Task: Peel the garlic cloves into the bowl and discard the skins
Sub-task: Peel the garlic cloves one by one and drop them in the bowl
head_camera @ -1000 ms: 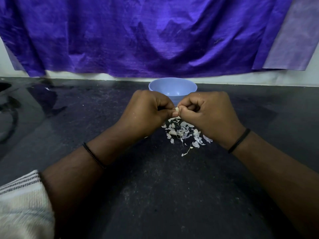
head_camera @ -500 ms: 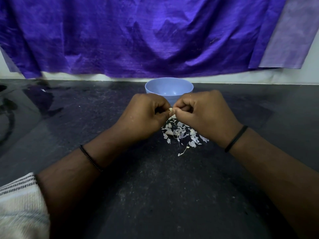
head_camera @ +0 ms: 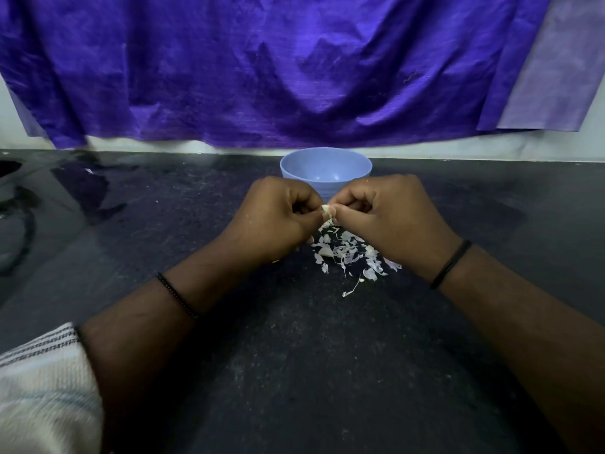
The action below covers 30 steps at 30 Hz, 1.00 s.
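Garlic clove [head_camera: 326,209], one in number, is pinched between the curled fingertips of the left hand [head_camera: 278,217] and the right hand [head_camera: 391,217], above the skins [head_camera: 352,253]; its long axis cannot be told. One strip of skin is seen hanging from it. One blue bowl [head_camera: 325,170] stands upright just behind, on the dark counter [head_camera: 294,371]. Since the earlier frame, the hands are held as before, and the pile is unchanged.

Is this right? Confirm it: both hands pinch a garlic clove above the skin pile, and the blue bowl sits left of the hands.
Not quite. In the head view the blue bowl sits behind the hands, not left. The left hand and right hand do pinch the garlic clove above the skin pile.
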{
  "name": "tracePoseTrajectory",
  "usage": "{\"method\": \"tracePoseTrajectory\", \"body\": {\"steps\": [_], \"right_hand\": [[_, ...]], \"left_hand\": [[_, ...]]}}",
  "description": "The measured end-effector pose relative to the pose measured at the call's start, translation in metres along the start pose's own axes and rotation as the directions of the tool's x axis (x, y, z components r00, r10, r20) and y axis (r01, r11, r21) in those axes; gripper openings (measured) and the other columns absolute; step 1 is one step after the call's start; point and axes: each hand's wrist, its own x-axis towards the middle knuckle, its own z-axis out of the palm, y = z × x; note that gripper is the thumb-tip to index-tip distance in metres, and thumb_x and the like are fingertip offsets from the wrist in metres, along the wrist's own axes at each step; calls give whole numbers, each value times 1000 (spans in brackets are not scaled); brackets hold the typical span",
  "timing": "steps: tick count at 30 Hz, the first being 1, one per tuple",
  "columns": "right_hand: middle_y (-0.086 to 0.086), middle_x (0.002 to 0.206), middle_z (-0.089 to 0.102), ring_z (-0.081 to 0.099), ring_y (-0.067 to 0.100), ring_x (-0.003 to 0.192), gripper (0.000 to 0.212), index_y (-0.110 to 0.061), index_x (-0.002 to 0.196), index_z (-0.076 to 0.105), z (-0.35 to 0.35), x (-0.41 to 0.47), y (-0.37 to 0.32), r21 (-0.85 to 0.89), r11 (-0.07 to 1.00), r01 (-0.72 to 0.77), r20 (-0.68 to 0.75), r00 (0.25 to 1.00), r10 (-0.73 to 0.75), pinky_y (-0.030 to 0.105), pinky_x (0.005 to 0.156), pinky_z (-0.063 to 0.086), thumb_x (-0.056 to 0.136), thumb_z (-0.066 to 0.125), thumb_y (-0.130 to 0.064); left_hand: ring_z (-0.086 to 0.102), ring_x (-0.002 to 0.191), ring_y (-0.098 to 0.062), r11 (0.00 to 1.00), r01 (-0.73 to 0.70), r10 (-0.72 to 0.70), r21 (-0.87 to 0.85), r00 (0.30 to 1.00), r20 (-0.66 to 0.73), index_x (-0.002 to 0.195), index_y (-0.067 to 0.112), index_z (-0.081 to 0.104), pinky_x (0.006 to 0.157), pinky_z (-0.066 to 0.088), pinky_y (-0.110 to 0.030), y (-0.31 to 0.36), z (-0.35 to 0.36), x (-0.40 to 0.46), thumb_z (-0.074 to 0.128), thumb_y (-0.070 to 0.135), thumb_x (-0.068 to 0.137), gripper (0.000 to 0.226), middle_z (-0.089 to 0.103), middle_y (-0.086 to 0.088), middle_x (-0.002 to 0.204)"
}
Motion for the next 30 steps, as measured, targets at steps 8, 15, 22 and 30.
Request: {"method": "tracePoseTrajectory", "body": {"steps": [8, 15, 22, 30], "right_hand": [[-6, 61, 68, 63, 13, 55, 13, -20, 69, 71, 3, -2, -6, -214, 968, 129, 19, 992, -127, 34, 57, 55, 79, 66, -26], [-6, 67, 73, 69, 11, 64, 7, -21, 78, 77, 3, 0, 0, 106, 985, -137, 63, 989, 131, 34, 67, 59, 84, 76, -19], [7, 72, 75, 72, 30, 71, 9, -18, 82, 77, 4, -1, -1, 348, 895, -278, 64, 960, 273, 53, 72, 61, 80, 79, -10], [-8, 67, 73, 69, 3, 65, 4, -22, 79, 78, 8, -3, -3, 226, 948, -224, -13, 972, 233, 22, 64, 57, 82, 81, -19]], "left_hand": [[62, 57, 2, 976, -125, 121, 178, 992, 36, 75, 14, 77, 55, 48, -16, -5, 3, 1, 73, 11, 84, 10, 67, 12, 61], [61, 47, -9, 999, 33, -33, -5, 998, 49, 75, 15, 74, 44, 48, -24, -3, 0, 1, 74, 18, 88, 14, 68, 2, 56], [63, 53, -15, 937, 130, -99, -323, 989, 110, 84, -8, 68, 42, 49, -24, -4, 2, 4, 66, 3, 92, 13, 67, -13, 66], [63, 53, -15, 882, 186, -141, -432, 981, 135, 82, -5, 66, 40, 48, -24, -3, 4, 4, 59, 8, 96, 20, 67, -11, 70]]}}
